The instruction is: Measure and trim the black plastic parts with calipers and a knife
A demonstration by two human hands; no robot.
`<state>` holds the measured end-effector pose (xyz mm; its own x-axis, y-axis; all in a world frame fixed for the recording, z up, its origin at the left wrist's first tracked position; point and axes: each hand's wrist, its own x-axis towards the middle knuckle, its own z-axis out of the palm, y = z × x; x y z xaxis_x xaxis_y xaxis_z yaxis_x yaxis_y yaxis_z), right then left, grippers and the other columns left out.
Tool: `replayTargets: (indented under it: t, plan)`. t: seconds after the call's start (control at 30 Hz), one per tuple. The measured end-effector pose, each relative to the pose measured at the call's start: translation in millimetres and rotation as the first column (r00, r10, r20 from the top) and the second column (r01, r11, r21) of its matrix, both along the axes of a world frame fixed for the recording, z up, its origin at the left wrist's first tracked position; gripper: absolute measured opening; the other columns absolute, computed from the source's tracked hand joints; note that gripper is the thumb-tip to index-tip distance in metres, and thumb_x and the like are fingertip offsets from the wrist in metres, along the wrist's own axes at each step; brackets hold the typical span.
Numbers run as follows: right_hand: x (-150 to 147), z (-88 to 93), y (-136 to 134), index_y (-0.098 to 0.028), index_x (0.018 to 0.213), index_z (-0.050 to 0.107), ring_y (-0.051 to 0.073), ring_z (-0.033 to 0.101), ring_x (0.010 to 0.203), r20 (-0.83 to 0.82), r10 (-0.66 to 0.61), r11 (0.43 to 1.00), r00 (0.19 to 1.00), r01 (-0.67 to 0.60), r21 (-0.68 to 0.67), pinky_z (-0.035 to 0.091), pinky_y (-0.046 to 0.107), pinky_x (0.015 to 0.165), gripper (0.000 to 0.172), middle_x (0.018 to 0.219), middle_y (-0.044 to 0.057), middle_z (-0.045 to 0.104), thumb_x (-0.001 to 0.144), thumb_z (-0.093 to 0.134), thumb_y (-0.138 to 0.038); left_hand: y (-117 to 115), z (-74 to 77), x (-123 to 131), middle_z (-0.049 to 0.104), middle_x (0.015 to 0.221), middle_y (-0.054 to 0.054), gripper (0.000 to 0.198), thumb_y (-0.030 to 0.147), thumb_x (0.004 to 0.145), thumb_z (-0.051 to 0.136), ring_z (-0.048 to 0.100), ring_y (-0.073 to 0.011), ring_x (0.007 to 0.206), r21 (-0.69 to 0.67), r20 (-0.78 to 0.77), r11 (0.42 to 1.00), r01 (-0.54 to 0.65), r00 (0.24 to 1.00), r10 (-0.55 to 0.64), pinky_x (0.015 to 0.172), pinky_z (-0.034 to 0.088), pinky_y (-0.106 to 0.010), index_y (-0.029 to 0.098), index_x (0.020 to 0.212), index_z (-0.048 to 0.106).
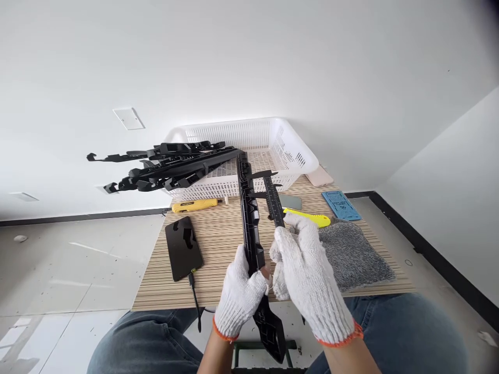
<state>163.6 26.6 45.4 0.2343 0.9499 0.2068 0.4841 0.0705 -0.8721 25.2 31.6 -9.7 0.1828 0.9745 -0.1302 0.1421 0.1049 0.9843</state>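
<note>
My left hand [240,293], in a white knitted glove with an orange cuff, is closed round the lower part of a long black plastic trim piece [249,218]. The piece points away from me, its far end over the basket's near rim. My right hand [307,270], gloved the same way, grips a black vernier caliper [274,201]. The caliper's jaws point left and lie at the trim piece's right side; whether they touch it I cannot tell. Behind, several similar black trim pieces [175,166] lie across the left of a white plastic basket [300,156].
On the striped table [218,239] lie a yellow-handled tool [195,205], a black phone-like device [183,248] with a cable [195,301], a bright yellow cutter [315,218], a grey cloth [354,254], a blue card-like pack [341,205] and a pale pink object [320,176]. A wall stands behind.
</note>
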Motion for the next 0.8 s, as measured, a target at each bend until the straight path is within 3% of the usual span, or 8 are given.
replayTargets:
  t: [0.13,0.3,0.43,0.6,0.8]
  plan:
    - [-6,3.6,2,-0.022,0.117,0.064,0.021,0.074,0.079,0.023,0.020,1.000,1.000,-0.020,0.013,0.062,0.040,0.080,0.035,0.128,0.018,0.070,0.103,0.039,-0.042,0,-0.5,3,0.073,0.094,-0.003,0.029,0.046,0.092,0.067,0.065,-0.0242,0.093,-0.009,-0.041,0.998,-0.056,0.998,0.055,0.085,0.049,-0.033,0.022,0.108,0.060]
    - [-12,4.3,6,-0.022,0.132,0.056,0.021,0.074,0.074,-0.174,-0.014,0.994,0.985,-0.005,-0.106,0.062,0.034,0.068,0.037,0.101,0.011,0.076,0.105,0.042,-0.043,1,7.5,6,0.075,0.099,-0.005,0.026,0.042,0.088,0.067,0.067,-0.0246,0.091,-0.030,-0.088,0.996,-0.085,0.993,0.082,0.084,0.048,-0.033,0.022,0.103,0.060]
    - [-13,4.8,8,-0.022,0.137,0.054,0.021,0.074,0.075,-0.212,-0.002,0.995,0.977,-0.019,-0.097,0.061,0.035,0.069,0.041,0.096,0.009,0.076,0.103,0.042,-0.042,2,10.9,7,0.076,0.096,-0.005,0.023,0.041,0.088,0.067,0.067,-0.0251,0.089,-0.037,-0.098,0.996,-0.085,0.992,0.081,0.085,0.048,-0.034,0.023,0.101,0.060]
    - [-13,10.2,8,-0.021,0.139,0.055,0.021,0.070,0.065,-0.270,-0.081,0.992,0.960,0.051,-0.115,0.057,0.034,0.062,0.049,0.076,0.001,0.071,0.099,0.048,-0.049,1,8.5,7,0.075,0.094,-0.004,0.022,0.041,0.088,0.069,0.066,-0.0239,0.086,-0.013,-0.099,0.996,-0.092,0.991,0.090,0.080,0.048,-0.033,0.023,0.098,0.061]
    - [-13,9.1,8,-0.021,0.141,0.057,0.020,0.069,0.066,-0.318,-0.076,0.990,0.945,0.034,-0.137,0.057,0.034,0.063,0.051,0.077,0.001,0.071,0.099,0.049,-0.048,1,3.2,7,0.075,0.096,-0.004,0.026,0.042,0.087,0.073,0.066,-0.0231,0.086,-0.021,-0.068,0.995,-0.098,0.993,0.097,0.079,0.049,-0.031,0.023,0.101,0.062]
